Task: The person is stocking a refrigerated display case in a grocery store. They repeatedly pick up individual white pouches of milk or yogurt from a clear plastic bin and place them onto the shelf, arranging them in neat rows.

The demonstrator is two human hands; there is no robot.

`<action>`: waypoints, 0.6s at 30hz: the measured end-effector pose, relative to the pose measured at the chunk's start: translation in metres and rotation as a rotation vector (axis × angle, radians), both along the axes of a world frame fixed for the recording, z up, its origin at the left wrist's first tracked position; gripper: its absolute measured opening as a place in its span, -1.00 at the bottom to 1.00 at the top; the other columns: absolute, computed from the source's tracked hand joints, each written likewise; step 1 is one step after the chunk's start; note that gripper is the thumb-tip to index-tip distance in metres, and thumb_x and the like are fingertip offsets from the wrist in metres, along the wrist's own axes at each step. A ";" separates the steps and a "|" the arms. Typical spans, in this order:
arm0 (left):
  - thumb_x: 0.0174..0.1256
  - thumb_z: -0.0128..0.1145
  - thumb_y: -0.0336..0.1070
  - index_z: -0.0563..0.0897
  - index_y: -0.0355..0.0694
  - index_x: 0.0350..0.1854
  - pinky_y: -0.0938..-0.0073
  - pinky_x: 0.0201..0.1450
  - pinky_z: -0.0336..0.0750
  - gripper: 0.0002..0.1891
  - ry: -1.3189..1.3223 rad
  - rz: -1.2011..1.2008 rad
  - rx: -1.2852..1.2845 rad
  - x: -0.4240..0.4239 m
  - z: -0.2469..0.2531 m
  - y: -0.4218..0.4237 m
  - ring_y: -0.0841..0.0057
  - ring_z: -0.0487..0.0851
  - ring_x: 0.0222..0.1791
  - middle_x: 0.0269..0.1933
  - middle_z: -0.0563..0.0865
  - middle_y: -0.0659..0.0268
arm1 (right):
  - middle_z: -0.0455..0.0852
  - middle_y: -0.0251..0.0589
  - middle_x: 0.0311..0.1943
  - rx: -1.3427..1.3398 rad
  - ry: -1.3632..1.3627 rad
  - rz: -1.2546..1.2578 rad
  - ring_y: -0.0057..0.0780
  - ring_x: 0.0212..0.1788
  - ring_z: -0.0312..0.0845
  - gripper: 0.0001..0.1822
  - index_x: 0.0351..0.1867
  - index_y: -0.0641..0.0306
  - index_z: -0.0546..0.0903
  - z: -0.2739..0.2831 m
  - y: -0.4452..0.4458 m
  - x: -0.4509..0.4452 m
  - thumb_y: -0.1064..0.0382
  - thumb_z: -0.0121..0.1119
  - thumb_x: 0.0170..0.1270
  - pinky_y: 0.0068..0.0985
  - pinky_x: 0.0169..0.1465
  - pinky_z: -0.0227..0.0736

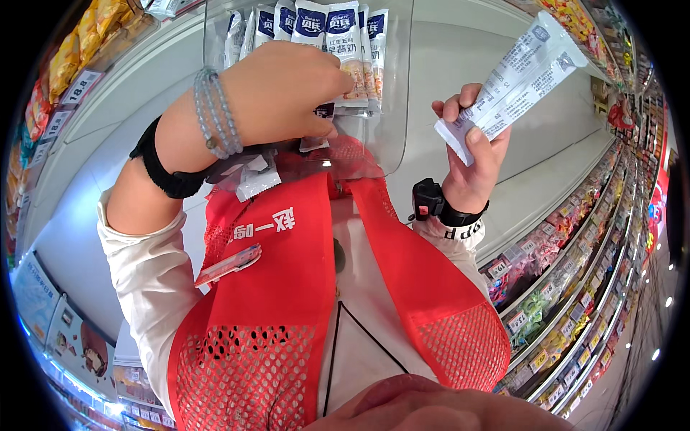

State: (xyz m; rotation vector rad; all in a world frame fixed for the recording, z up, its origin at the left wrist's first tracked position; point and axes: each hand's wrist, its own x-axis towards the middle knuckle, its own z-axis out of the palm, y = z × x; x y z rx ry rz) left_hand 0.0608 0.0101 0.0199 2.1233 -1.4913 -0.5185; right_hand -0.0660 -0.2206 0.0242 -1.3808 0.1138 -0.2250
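Observation:
My left hand (285, 91), with beaded bracelets and a black wrist strap, reaches palm down into a clear plastic bin (396, 129) at the top. Its thumb and forefinger are on either side of a partly hidden packet (325, 111); whether they grip it cannot be told. Beyond the fingers, several white and blue breakfast-milk packets (345, 48) stand upright side by side. My right hand (477, 134), raised to the right of the bin, holds a similar long packet (517, 81) by its lower end, printed back showing, tilted up to the right. Another white packet (259, 180) lies under my left wrist.
Shelves of bagged snacks (539, 307) with price tags curve along the right side. More yellow bags (81, 48) and price tags line the upper left. A pale shelf surface (447, 54) lies behind the bin. The red vest (291, 269) on my body is close below it.

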 end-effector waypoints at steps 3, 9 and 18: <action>-0.07 0.32 -0.22 0.60 -0.25 -0.33 0.27 -0.22 0.51 -0.71 -0.093 -0.070 0.259 -0.003 0.006 -0.012 0.20 0.64 -0.27 -0.37 0.64 0.17 | 0.50 -0.07 -0.09 -0.083 -0.072 -0.044 -0.40 -0.30 0.48 -0.36 0.17 0.29 0.29 0.008 0.010 -0.005 0.00 0.21 0.16 -0.28 -0.09 0.41; -0.07 0.24 -0.37 0.61 -0.25 -0.42 0.26 -0.28 0.52 -0.86 -0.279 -0.129 0.253 -0.006 -0.003 -0.020 0.19 0.66 -0.35 -0.43 0.67 0.13 | 0.53 -0.08 -0.17 0.306 -0.050 0.126 -0.46 -0.41 0.36 -0.23 0.21 0.31 0.30 -0.006 -0.009 -0.014 -0.33 -0.07 0.23 -0.31 -0.15 0.27; 0.01 0.14 -0.50 0.59 -0.30 -0.38 0.24 -0.30 0.48 -0.90 -0.203 -0.001 0.009 0.001 0.038 0.003 0.11 0.59 -0.36 -0.44 0.60 0.13 | 0.54 -0.05 -0.14 0.030 -0.084 -0.037 -0.22 -0.12 0.58 -0.24 0.22 0.38 0.27 -0.012 -0.004 -0.024 -0.01 0.33 0.11 -0.36 -0.13 0.51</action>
